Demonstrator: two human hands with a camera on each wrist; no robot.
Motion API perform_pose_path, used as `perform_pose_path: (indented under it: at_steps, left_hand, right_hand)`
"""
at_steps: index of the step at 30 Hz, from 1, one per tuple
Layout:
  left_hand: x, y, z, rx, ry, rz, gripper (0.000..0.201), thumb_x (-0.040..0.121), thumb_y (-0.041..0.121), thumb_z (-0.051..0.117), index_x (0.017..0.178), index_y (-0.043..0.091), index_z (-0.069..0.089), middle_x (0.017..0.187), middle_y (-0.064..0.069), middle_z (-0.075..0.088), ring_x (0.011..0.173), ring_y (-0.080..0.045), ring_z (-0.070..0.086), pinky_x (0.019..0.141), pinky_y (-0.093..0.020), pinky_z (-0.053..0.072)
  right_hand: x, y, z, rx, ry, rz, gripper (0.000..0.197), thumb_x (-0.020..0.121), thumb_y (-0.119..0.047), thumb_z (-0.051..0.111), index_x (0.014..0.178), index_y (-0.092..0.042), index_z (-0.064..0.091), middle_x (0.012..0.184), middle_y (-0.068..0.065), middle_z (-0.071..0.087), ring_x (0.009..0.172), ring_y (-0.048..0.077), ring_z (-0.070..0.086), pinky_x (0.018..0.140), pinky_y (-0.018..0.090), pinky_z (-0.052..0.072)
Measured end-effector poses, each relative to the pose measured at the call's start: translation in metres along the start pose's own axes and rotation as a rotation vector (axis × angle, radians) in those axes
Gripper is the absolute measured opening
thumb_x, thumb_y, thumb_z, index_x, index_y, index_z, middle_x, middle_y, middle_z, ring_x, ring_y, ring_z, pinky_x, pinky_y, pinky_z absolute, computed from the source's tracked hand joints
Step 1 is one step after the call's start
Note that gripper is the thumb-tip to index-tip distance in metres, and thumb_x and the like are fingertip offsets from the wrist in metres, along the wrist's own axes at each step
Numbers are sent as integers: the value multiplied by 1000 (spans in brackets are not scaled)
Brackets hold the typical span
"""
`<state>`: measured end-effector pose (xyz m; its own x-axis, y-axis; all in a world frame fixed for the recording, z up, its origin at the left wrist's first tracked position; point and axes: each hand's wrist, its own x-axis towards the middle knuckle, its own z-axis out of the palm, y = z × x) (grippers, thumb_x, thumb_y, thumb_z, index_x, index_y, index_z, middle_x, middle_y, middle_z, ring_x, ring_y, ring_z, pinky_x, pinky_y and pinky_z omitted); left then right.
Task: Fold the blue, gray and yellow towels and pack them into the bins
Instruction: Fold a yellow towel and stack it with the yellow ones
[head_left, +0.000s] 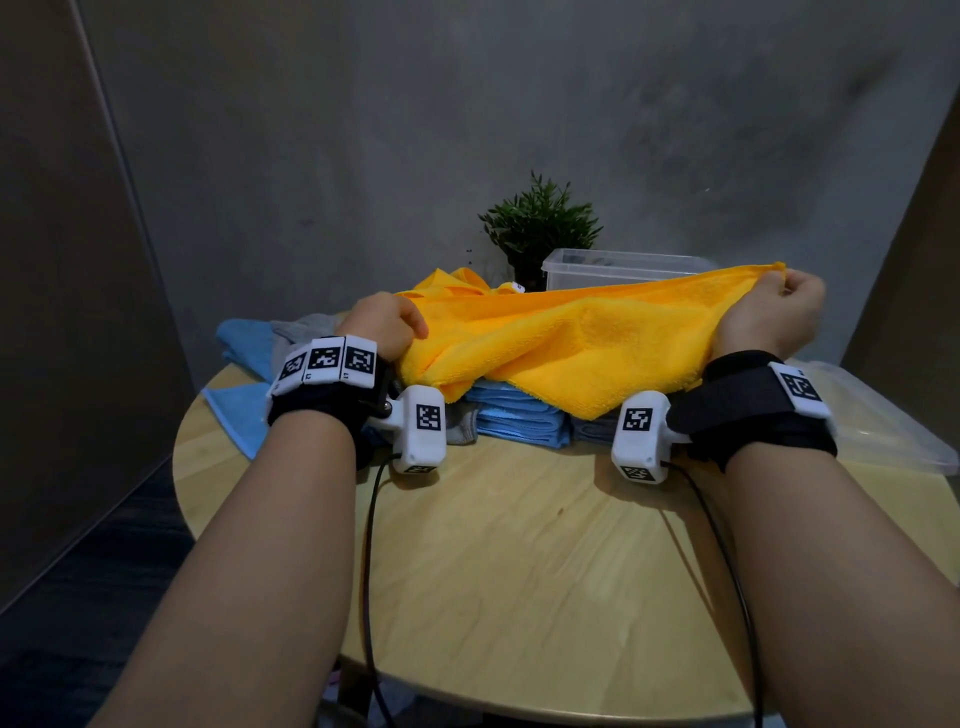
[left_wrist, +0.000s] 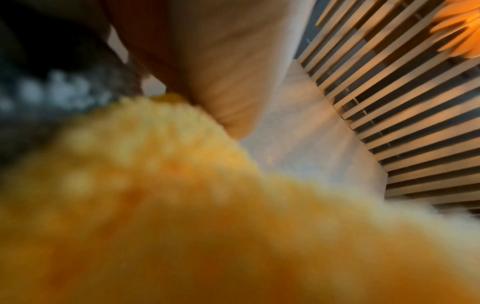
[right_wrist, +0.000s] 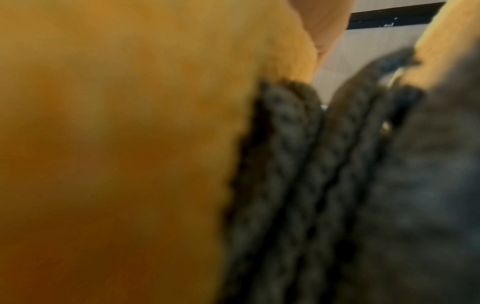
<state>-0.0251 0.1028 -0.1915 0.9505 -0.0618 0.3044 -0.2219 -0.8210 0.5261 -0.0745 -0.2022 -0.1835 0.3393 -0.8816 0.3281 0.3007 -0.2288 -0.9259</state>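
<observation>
While the left hand (head_left: 387, 322) and right hand (head_left: 769, 317) each grip the yellow towel (head_left: 571, 343), it hangs mid-frame over folded blue towels (head_left: 514, 415); a clear bin (head_left: 618, 270) sits behind.

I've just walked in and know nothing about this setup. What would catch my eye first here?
The bright yellow towel, stretched in the air between the left hand and the right hand, each gripping an edge above the round wooden table. Under it sits a stack of folded blue towels, and behind, by the wall, a clear plastic bin beside a small potted plant.
</observation>
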Motion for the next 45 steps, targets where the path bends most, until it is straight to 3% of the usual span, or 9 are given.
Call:
perform_pose_path:
  at_steps: [6, 11, 19, 26, 31, 34, 38, 41, 45]
  left_hand:
    - [-3, 2, -7, 29, 137, -33, 37, 87, -9, 40, 82, 13, 69, 125, -18, 57, 114, -33, 52, 92, -36, 42]
    - [2, -1, -8, 82, -71, -101, 24, 90, 17, 51, 97, 0, 66, 112, -17, 61, 91, -29, 54, 78, -35, 42]
    - [-7, -1, -11, 122, -192, 5, 10, 85, 18, 66, 91, 11, 70, 100, -9, 65, 83, -18, 55, 68, -28, 45]
    - [-3, 7, -5, 185, -260, 23, 35, 95, 45, 45, 87, 14, 60, 84, -6, 52, 75, -17, 48, 60, -25, 35]
    - [-3, 6, -3, 211, -388, 119, 29, 93, 26, 55, 117, 12, 64, 117, -5, 61, 106, -20, 53, 80, -24, 41]
    - [-1, 5, -4, 113, -254, 124, 13, 87, 25, 65, 86, 12, 67, 90, -2, 61, 90, -17, 52, 69, -23, 42]
    - [1, 5, -6, -22, 74, 189, 22, 81, 30, 70, 64, 26, 56, 78, 6, 55, 90, -21, 53, 97, -48, 40]
    - [-4, 20, -2, -167, 242, 355, 14, 81, 17, 67, 71, 17, 57, 81, 4, 52, 82, -15, 51, 83, -27, 42]
    - [-9, 40, 7, -329, 318, 534, 16, 79, 10, 69, 70, 16, 57, 74, 14, 46, 69, 0, 46, 65, -4, 35]
  right_hand:
    - [0, -1, 0, -10, 10, -17, 29, 102, -20, 37, 122, -5, 51, 123, 8, 58, 113, 19, 53, 74, 15, 33]
    - [-1, -2, 0, -4, 9, -28, 30, 101, -20, 37, 122, -4, 51, 123, 9, 58, 112, 20, 54, 73, 14, 32]
    - [-1, -2, 0, 18, 11, -33, 29, 101, -20, 37, 122, -4, 52, 121, 8, 58, 111, 19, 54, 70, 11, 29]
    - [-1, -2, 1, 3, 3, -47, 29, 101, -19, 37, 122, -4, 51, 123, 8, 58, 112, 19, 53, 73, 12, 31]
    - [-1, -1, 2, -1, 6, -78, 29, 101, -19, 37, 122, -4, 51, 121, 8, 58, 96, 13, 49, 70, 9, 28]
    - [-2, -3, 0, -6, 21, -85, 29, 101, -19, 37, 122, -5, 51, 120, 8, 58, 96, 12, 49, 71, 10, 30]
    - [-14, -9, 1, -77, -2, -240, 34, 97, -18, 38, 130, -18, 48, 106, 8, 57, 94, 23, 53, 86, 33, 40]
    - [-31, -23, 8, -282, -237, -509, 39, 95, -7, 37, 123, -23, 60, 116, 15, 54, 103, 29, 53, 76, 30, 34]
    - [-63, -38, 24, -438, -701, -695, 35, 96, -9, 38, 104, -22, 70, 99, 7, 47, 97, 23, 49, 76, 31, 36]
